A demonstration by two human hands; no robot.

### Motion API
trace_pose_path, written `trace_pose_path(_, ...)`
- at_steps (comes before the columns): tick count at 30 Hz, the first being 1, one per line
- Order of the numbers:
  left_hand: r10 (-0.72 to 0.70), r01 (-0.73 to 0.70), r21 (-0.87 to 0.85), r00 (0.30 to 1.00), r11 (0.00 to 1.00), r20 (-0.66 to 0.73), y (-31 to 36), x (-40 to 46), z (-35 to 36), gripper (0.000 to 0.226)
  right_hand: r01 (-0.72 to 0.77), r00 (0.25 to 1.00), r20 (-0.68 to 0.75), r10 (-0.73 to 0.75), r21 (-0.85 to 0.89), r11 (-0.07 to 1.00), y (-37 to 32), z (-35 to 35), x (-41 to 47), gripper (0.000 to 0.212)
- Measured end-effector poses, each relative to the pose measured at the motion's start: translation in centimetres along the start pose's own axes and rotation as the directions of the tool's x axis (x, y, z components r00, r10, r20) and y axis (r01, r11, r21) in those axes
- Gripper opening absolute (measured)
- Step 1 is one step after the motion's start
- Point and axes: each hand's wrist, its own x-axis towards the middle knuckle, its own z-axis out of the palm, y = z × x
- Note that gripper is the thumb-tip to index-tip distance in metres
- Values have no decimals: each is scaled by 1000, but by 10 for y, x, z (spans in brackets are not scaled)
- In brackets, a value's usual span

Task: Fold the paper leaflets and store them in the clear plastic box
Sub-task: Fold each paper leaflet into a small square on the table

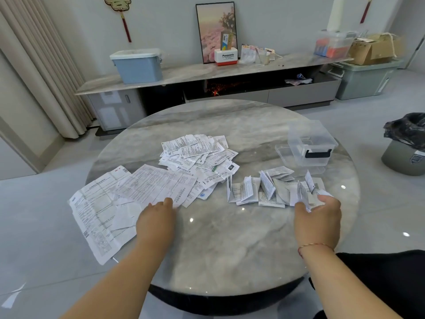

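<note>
Round and grey-veined, our marble table [220, 238] is filling the view, with a long console [207, 73] running along the wall at twelve o'clock.

We are looking at three groups of paper. Large unfolded leaflets [119, 203], white with dense black print and creased, are lying spread at nine o'clock, one sheet hanging over the table's edge. A loose heap [197, 155] of smaller printed slips is sitting toward eleven o'clock from the table's middle. Folded leaflets [266, 189] are standing and leaning in a ragged row at two o'clock. The clear box [310, 146], with a black handle, is resting at one o'clock beyond that row, its lid [284, 153] lying just beside it.

Our left hand [156, 219] is lying palm down, fingers fairly straight, fingertips [169, 201] touching the near edge of the unfolded sheets. Our right hand [318, 215] is reaching into the right end of the folded row, thumb and fingers curled and pinching a folded piece [301, 194]; a red cord [315, 246] is circling that wrist.
</note>
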Motion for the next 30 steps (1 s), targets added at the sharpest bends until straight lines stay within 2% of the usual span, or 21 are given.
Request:
trace_pose_path(2, 104, -101, 39, 991, 994, -80, -7, -1, 1, 52, 112, 992, 51, -113, 8, 994, -4, -1, -10, 39)
trace_pose_path(3, 121, -120, 17, 986, 993, -116, -9, -2, 0, 52, 175, 981, 83, -174, 5, 985, -4, -1, -16, 38)
trace_pose_path(6, 141, -176, -115, 955, 978, -259, -18, -8, -1, 34, 334, 920, 213, -328, 5, 942, -6, -3, -31, 41)
trace_pose_path(8, 227, -309, -166, 895, 937, -384, -21, -22, -6, 13, 375, 879, 308, -365, 27, 927, -6, -1, -37, 46)
trace_pose_path(9, 276, -379, -178, 860, 908, -428, -22, -31, -9, 8, 375, 863, 350, -364, 41, 926, -5, 0, -38, 50)
trace_pose_path(11, 364, -495, -200, 808, 845, -463, -23, -51, -16, 17, 405, 807, 436, -398, 82, 911, -3, 2, -42, 62)
trace_pose_path(12, 401, -543, -233, 793, 807, -459, -21, -61, -17, 17, 454, 748, 490, -448, 115, 884, -1, 2, -43, 72)
trace_pose_path(14, 491, -628, -305, 764, 716, -419, -18, -82, -17, 8, 550, 579, 611, -540, 197, 812, -1, 1, -48, 82)
trace_pose_path(16, 567, -667, -377, 745, 643, -351, -12, -99, -14, 10, 611, 408, 695, -592, 273, 743, 0, 0, -55, 64)
trace_pose_path(18, 580, -649, -428, 758, 629, -298, -4, -111, -9, 12, 625, 335, 740, -583, 289, 726, 3, 0, -61, 35)
trace_pose_path(19, 530, -592, -478, 803, 649, -274, 1, -118, -8, 14, 598, 335, 772, -540, 269, 755, 4, -2, -63, 28)
trace_pose_path(20, 422, -482, -552, 874, 680, -242, 8, -122, -12, 16, 567, 341, 801, -491, 242, 788, 6, -2, -62, 27)
trace_pose_path(21, 264, -326, -645, 945, 691, -195, 14, -126, -15, 17, 540, 356, 820, -448, 211, 815, 8, -1, -63, 30)
trace_pose_path(22, 99, -166, -717, 986, 677, -135, 20, -126, -18, 15, 522, 372, 831, -414, 181, 834, 8, -1, -63, 32)
trace_pose_path(23, -48, -33, -767, 995, 641, -83, 27, -124, -22, 14, 499, 389, 835, -388, 163, 851, 7, -1, -65, 29)
trace_pose_path(25, -269, 166, -821, 963, 547, 15, 31, -114, -27, 15, 430, 425, 833, -355, 160, 889, 5, 1, -67, 22)
trace_pose_path(27, -351, 227, -810, 936, 541, 29, 31, -107, -31, 19, 368, 500, 801, -330, 148, 918, 5, 5, -70, 28)
trace_pose_path(29, -324, 128, -709, 934, 694, -149, 28, -106, -35, 28, 325, 564, 763, -315, 146, 934, 3, 8, -73, 41)
trace_pose_path(30, -237, 29, -628, 938, 778, -251, 27, -108, -36, 30, 310, 570, 759, -313, 155, 938, 2, 9, -75, 47)
